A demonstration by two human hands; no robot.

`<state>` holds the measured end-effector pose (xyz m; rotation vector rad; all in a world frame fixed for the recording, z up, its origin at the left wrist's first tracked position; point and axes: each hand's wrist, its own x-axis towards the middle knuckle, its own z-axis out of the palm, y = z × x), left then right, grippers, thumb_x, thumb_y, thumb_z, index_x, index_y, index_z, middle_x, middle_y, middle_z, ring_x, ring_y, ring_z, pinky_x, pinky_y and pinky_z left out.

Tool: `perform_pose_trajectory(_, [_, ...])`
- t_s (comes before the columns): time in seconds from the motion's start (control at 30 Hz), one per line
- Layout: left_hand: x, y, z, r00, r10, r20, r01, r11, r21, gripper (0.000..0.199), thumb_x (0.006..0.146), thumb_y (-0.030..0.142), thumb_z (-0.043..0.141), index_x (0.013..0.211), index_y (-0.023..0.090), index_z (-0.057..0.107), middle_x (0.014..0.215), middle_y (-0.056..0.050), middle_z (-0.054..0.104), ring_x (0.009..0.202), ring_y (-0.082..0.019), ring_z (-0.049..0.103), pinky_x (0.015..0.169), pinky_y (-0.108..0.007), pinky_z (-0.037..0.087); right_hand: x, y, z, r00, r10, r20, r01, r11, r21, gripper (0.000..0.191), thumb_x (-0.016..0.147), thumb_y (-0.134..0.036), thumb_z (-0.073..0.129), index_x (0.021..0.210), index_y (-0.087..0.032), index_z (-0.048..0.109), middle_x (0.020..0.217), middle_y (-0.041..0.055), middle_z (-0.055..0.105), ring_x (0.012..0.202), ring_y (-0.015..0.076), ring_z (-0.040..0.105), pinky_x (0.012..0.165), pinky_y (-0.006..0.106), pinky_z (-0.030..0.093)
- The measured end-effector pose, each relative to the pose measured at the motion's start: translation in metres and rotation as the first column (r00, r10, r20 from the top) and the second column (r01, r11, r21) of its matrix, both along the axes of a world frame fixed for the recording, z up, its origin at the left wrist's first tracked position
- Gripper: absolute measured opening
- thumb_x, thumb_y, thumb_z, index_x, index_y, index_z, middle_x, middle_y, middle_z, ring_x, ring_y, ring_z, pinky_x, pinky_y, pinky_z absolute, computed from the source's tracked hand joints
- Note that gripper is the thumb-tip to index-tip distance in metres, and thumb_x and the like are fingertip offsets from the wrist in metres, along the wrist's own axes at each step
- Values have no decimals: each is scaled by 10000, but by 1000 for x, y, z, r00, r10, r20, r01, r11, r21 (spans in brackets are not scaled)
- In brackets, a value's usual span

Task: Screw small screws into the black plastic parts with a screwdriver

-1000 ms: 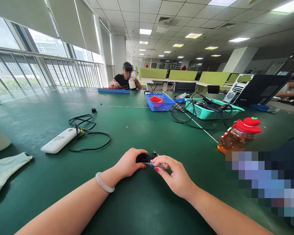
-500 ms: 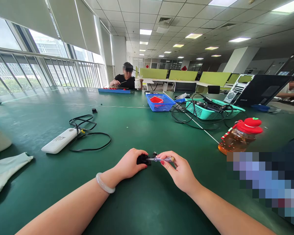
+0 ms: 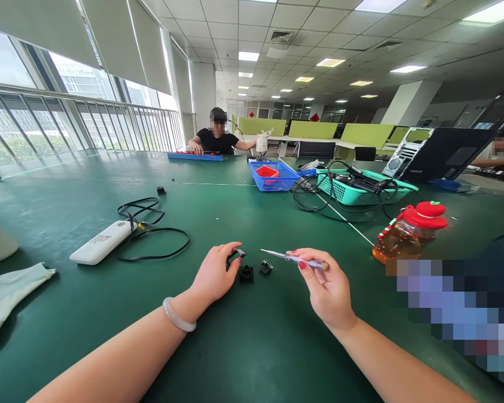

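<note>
My right hand (image 3: 328, 285) is closed around a slim screwdriver (image 3: 306, 261) with a translucent purple handle, its thin tip pointing left above the table. Between thumb and fingers, my left hand (image 3: 217, 274) holds a small dark part (image 3: 236, 254) with a lighter edge; its exact kind is unclear. Just below that hand, a black square part with a round opening (image 3: 246, 274) rests on the green tabletop (image 3: 252, 347). A small black part with metal bits (image 3: 266, 267) lies right beside it, between my two hands.
On the left lie a white power bank (image 3: 103, 242) with a black strap and a pale cloth (image 3: 14, 294). To the right stands a red-lidded bottle (image 3: 411, 232). A blue basket (image 3: 274, 177) and a teal basket of cables (image 3: 353, 193) sit farther back; a person (image 3: 218, 137) sits across.
The screwdriver has moved right, away from the black parts. My left hand has shifted slightly up and left, leaving the square part uncovered. The person opposite has moved a white container to the right.
</note>
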<state>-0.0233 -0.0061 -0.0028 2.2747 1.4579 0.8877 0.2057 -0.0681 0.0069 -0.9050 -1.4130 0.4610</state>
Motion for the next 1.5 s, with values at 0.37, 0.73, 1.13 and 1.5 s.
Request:
perform_pose_trajectory(0.37, [-2,-3,3,965,24,-263,-23,1000,7,324,832,218,467,996,228,746,1034,-60,705,961,-259,593,908,-416,494,16,17,-10,983,-178,41,182,967,-179,166,891,-400,573,891,-234,587,877,32,633,839,195,621,803,348,505])
perform_pose_trajectory(0.73, [2,-12,3,910,-380,-167,376,925,-55,512,898,421,523,1380,263,451,1371,-60,546,1305,-260,418,1124,-457,303,2,7,-6,994,29,108,-9,985,-174,151,912,-373,563,904,-226,593,897,48,675,881,203,659,818,342,523])
perform_pose_trajectory(1.13, [3,-12,2,852,-453,-261,453,889,-63,496,852,478,588,1315,311,525,1102,-61,588,1067,-246,533,1027,-447,367,16,18,-12,993,-112,26,112,994,18,108,915,-316,553,886,-215,577,805,24,604,732,161,626,674,294,534])
perform_pose_trajectory(1.5, [6,-20,3,822,-484,-299,505,863,-8,363,837,529,594,1084,263,607,1097,-51,595,1088,-249,513,996,-432,371,-4,7,-11,877,-167,451,22,951,310,148,896,-131,443,779,-221,451,662,-16,478,552,119,441,544,253,392])
